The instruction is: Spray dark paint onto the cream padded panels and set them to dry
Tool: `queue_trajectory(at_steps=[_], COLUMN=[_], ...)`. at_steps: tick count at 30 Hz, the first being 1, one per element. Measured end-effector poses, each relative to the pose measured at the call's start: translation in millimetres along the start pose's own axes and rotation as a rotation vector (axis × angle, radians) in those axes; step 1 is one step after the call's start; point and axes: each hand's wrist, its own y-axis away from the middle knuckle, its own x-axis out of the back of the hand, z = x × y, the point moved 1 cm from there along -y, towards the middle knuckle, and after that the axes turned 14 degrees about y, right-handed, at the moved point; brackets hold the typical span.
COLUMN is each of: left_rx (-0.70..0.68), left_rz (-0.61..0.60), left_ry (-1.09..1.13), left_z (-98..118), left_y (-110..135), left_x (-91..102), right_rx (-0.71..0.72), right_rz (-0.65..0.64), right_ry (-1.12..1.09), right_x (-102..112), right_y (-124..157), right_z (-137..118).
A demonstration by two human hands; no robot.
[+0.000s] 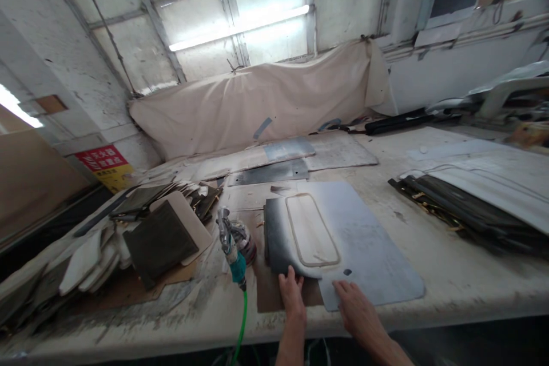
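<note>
Far left: a heap of dark and beige flat pads (163, 237). Next a metal spray gun (231, 243) with a green hose (241, 320). Left hand (292, 294) lies flat, fingers together, on the dark near edge of the panel (364, 240). The panel is thin, matte grey with rounded corners, and lies mid-bench. Right hand (355, 306) lies flat on its pale part, fingers slightly spread. Right: stacked dark sheets (463, 211). The bench (450, 280) is dusty and paint-stained, with a beige cloth (266, 103) behind.

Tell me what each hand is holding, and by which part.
Nothing is gripped. The left hand presses its fingers on the dark near corner of the panel; the right hand lies flat on its near edge. The spray gun stands untouched.
</note>
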Motion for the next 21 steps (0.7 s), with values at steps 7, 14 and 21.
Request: queue_trajectory(at_steps=[7,14,21], left_rx=[0.027,-0.033,0.043], left_rz=[-0.103,-0.189,-0.156], left_ry=[0.008,0.204,0.286], left_z=[10,98,120], left_y=[4,-10,-11], left_x=[-9.6,-82.9,-117.8], right_rx=[-0.015,-0.005,-0.197], right_rz=[-0.016,-0.083,0.25], right_ry=[0.064,-0.159,-0.622], right_x=[-23,-39,16], right_y=[-8,-3,-98], right_z=[5,29,-20])
